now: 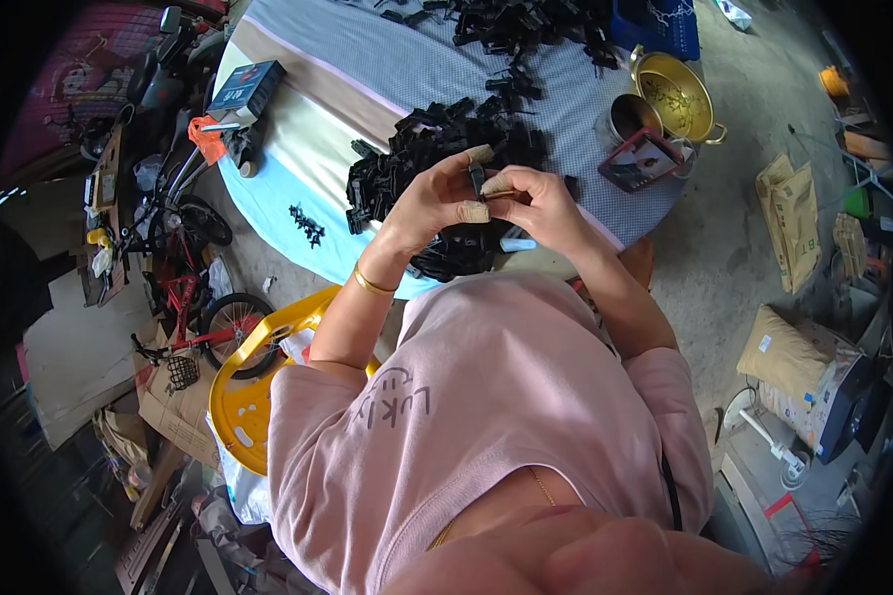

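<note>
Pink shirt (486, 416) fills the lower frame, closest to the lens, with a thin gold chain at the neckline. Both forearms rise from it toward a round table (298, 188) covered in grey checked and pale blue cloth.

Left hand (437, 198): gold bangle on the wrist, fingertips wrapped in tan tape, fingers curled shut around a small black plastic part (477, 178) held upright above the table edge. Right hand (536, 198): meets the left, thumb and forefinger pinched on the same part from the other side. Hands touching each other.

Directly beneath and behind the hands, a heap of black plastic parts (437, 149); a second heap (516, 25) at the far rim. A few loose pieces (308, 226) lie apart on the blue cloth.

Right of the hands: phone (640, 161) propped against a metal cup, brass-coloured pot (677, 97) behind it. Dark box (248, 87) at the table's left edge.

Floor: yellow plastic stool (243, 387) at left, red bicycle (203, 317) beyond, brown sacks (794, 223) at right.
</note>
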A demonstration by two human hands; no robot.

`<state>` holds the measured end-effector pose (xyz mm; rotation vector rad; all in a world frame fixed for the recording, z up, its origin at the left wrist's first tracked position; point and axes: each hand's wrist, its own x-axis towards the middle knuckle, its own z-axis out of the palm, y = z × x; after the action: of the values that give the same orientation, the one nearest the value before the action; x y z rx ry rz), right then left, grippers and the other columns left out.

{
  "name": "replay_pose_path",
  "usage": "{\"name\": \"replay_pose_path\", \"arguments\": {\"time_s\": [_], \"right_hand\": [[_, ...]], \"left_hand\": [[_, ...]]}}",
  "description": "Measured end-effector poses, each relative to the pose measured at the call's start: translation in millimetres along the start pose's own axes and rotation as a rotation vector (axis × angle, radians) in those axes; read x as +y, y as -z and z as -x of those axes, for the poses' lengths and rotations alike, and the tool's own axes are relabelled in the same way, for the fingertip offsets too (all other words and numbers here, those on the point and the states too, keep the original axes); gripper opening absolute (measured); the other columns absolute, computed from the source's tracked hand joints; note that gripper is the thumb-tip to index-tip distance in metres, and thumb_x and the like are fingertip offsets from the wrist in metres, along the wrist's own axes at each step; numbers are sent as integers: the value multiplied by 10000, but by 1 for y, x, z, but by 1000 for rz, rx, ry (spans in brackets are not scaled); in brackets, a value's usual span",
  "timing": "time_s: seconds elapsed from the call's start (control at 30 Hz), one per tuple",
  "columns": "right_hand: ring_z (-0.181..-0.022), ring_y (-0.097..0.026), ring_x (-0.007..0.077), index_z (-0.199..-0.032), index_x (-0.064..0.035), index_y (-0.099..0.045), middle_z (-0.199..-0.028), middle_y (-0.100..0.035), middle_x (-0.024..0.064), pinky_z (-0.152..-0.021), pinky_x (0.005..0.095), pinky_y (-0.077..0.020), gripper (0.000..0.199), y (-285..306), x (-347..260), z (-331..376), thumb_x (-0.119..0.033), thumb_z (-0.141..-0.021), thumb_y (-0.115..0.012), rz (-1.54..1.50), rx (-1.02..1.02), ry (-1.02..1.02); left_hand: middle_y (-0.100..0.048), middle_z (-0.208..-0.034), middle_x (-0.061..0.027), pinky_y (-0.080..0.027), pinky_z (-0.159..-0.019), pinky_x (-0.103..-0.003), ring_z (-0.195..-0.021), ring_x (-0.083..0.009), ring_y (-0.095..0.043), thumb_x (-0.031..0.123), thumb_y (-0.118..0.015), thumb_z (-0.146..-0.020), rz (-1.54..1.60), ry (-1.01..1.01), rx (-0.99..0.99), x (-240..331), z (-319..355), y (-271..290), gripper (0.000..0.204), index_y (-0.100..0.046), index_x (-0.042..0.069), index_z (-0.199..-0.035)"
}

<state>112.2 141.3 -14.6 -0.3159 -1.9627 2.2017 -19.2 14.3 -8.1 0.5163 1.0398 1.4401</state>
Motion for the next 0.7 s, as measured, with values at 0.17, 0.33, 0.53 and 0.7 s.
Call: {"name": "replay_pose_path", "arguments": {"time_s": [0.17,0.33,0.53,0.7], "right_hand": [[-652,-512,44,-791,4,-560,-730,-560,-7,-589,170,-422,79,-8,-4,15,-7,-757,-631,-145,179,-128],[-551,-476,18,-804,-12,-586,-701,-583,-3,-485,157,-397,178,-2,12,14,-96,-707,-709,-125,147,-131],[-480,-340,-2,-927,-26,-562,-691,-513,-28,-421,142,-254,105,-9,-10,14,-69,-832,-558,-403,69,-282],[-541,-418,13,-947,18,-571,-708,-551,3,-468,152,-324,156,-19,-6,13,-95,-883,-483,99,53,-24]], "left_hand": [[-472,-1179,-114,-445,-872,-296,-1030,-169,-509,-13,-693,-686,-251,-143,102,-4,12,-24,723,-300,12,-1293],[-525,-1109,-77,-470,-841,-278,-1005,-139,-526,-58,-660,-699,-614,-204,146,-2,22,-31,572,-410,8,-1210],[-561,-995,-69,-502,-761,-265,-874,-137,-577,-64,-640,-723,-248,-280,184,-17,24,-20,376,-485,-1,-1060],[-584,-888,-60,-506,-738,-258,-799,-127,-594,-49,-622,-748,-84,-232,223,-13,23,-18,282,-501,-16,-1000]]}}
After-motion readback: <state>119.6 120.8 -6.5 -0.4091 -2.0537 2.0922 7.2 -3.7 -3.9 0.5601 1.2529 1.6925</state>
